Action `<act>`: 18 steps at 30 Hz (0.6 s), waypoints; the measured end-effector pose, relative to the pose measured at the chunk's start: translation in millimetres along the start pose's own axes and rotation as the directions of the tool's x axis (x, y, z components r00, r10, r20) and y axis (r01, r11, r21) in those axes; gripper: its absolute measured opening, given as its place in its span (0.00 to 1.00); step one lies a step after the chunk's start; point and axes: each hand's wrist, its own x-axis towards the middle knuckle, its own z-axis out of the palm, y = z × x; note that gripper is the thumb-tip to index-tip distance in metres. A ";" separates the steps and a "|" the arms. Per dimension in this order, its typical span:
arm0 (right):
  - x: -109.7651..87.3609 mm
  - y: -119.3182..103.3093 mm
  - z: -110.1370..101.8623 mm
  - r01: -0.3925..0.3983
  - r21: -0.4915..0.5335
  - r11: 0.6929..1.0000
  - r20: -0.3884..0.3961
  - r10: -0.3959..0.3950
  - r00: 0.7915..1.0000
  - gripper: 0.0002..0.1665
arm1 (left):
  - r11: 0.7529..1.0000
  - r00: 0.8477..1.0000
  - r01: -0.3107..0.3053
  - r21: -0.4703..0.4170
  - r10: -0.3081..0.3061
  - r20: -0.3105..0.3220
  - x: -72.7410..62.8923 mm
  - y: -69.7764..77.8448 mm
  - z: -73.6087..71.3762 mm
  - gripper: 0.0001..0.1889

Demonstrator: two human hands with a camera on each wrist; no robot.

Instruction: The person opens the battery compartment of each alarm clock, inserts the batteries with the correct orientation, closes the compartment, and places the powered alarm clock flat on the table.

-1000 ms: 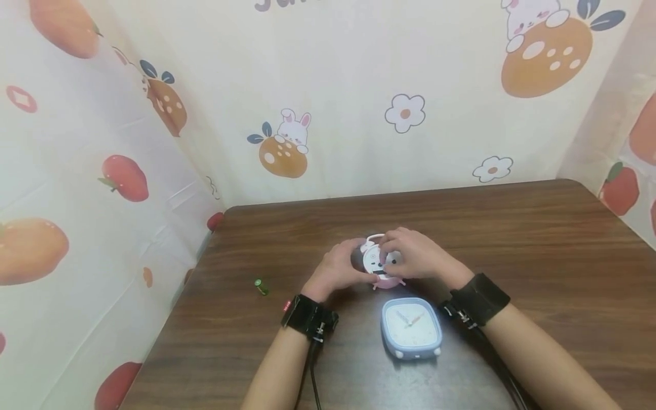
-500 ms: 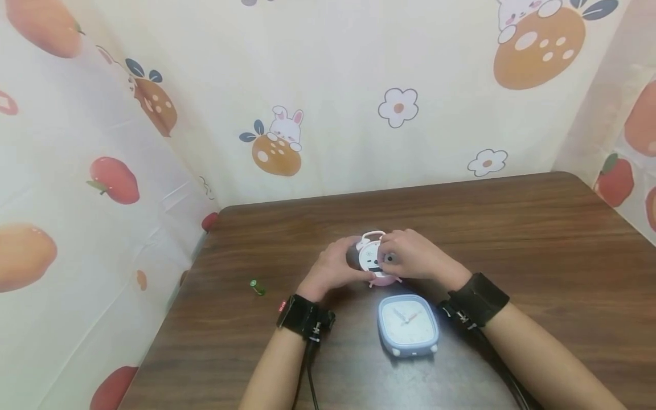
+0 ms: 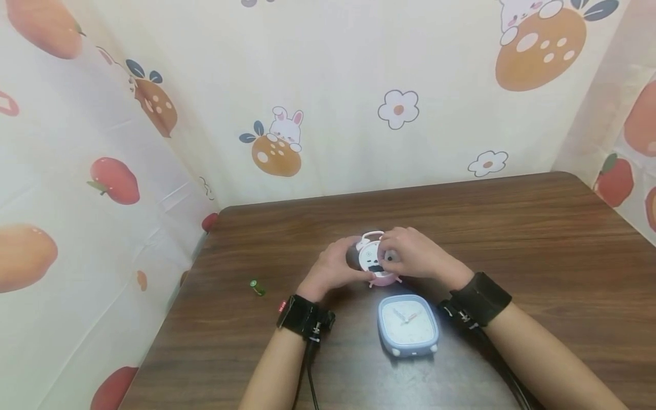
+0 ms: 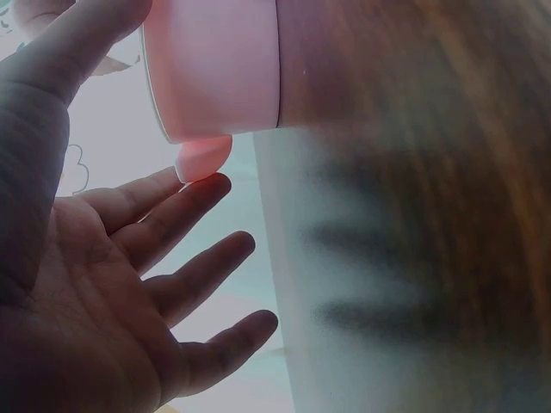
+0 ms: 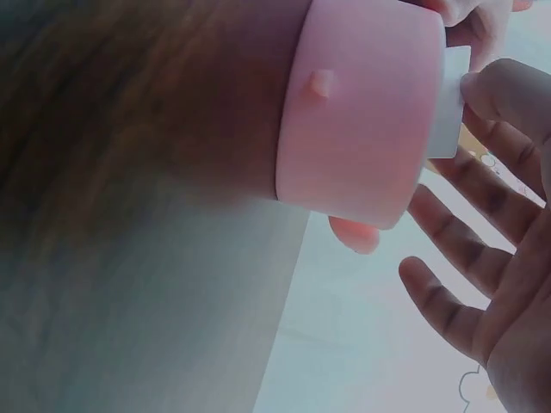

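A small pink alarm clock (image 3: 383,281) lies face down on the table, its white back (image 3: 368,257) turned up. My left hand (image 3: 333,266) holds its side with the thumb at the back's edge; in the left wrist view a fingertip meets a pink bell (image 4: 204,158). My right hand (image 3: 412,254) is over the back's right part, hiding some of it. In the right wrist view its thumb and index finger pinch a thin white cover (image 5: 451,107) standing out from the back, while the other fingers spread free. A dark slot (image 3: 376,269) shows beside the fingertips.
A light blue square clock (image 3: 408,322) lies face up in front of both hands. Off to the left is a green battery (image 3: 257,287) on the brown wooden table (image 3: 230,347). Printed curtains (image 3: 338,142) stand behind and beside the table. Cables trail from both wrist straps.
The head view shifted slightly at first. Both hands keep nearly the same place on the pink clock; the dark slot in its back now looks larger and less even in outline.
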 end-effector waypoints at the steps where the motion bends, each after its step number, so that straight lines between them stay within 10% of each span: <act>1: 0.0 -0.1 -0.6 -0.002 0.000 1.000 -0.006 0.002 1.000 0.05 | 1.000 1.000 0.002 0.002 -0.002 0.001 0.0 0.2 -0.2 0.45; 18: -5.4 8.6 -16.1 -0.048 -0.026 0.999 -0.038 0.047 0.998 0.05 | 1.000 1.000 0.015 -0.009 -0.015 0.004 -1.9 1.1 -0.3 0.48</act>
